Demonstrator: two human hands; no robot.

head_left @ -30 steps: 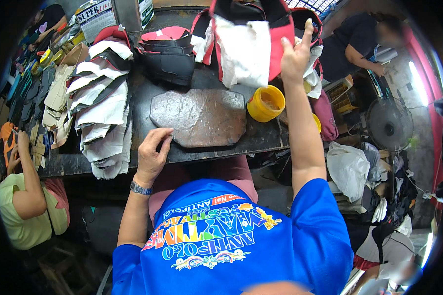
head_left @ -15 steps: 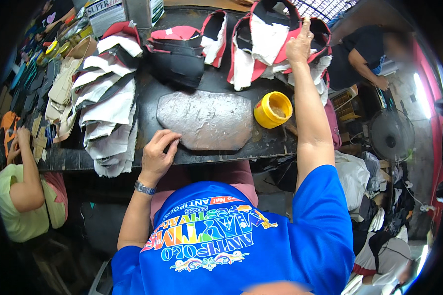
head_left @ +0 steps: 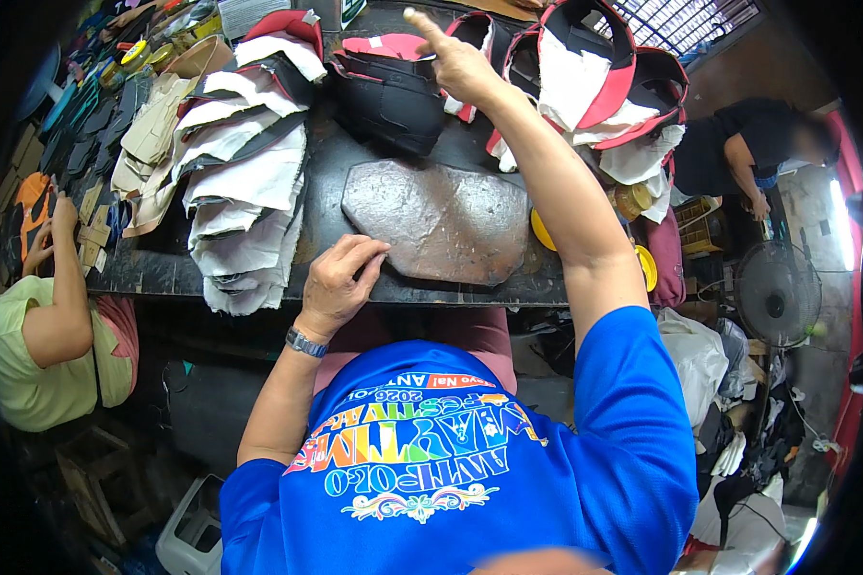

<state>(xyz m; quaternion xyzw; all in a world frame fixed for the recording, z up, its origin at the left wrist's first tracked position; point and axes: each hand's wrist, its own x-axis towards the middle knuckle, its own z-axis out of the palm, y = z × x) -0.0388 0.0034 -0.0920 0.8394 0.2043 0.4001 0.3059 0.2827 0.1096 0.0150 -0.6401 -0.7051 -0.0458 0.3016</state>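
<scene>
My left hand (head_left: 343,281) rests at the near-left edge of a worn, flat grey slab (head_left: 441,220), fingers curled and thumb drawn in; anything pinched there is too small to make out. My right hand (head_left: 462,69) reaches far over the table, index finger stretched out with a pale tip, other fingers partly folded. Nothing shows in its grip. Below and left of it lies a stack of black shoe uppers (head_left: 388,105) with red edges. Right of it stand red-and-black uppers (head_left: 609,81) with white cloth lining. A yellow tub (head_left: 543,231) is mostly hidden behind my right forearm.
A tall pile of white-lined pieces (head_left: 244,206) stands left of the slab, with beige pieces (head_left: 149,129) beyond. At far left a person in a yellow-green top (head_left: 43,335) handles orange material. Another person in black (head_left: 724,144) works at right, near a standing fan (head_left: 777,292).
My right hand has swung left from the red-and-black uppers to above the black stack. Its forearm now covers most of the yellow tub. The view has shifted; my left hand stays by the slab.
</scene>
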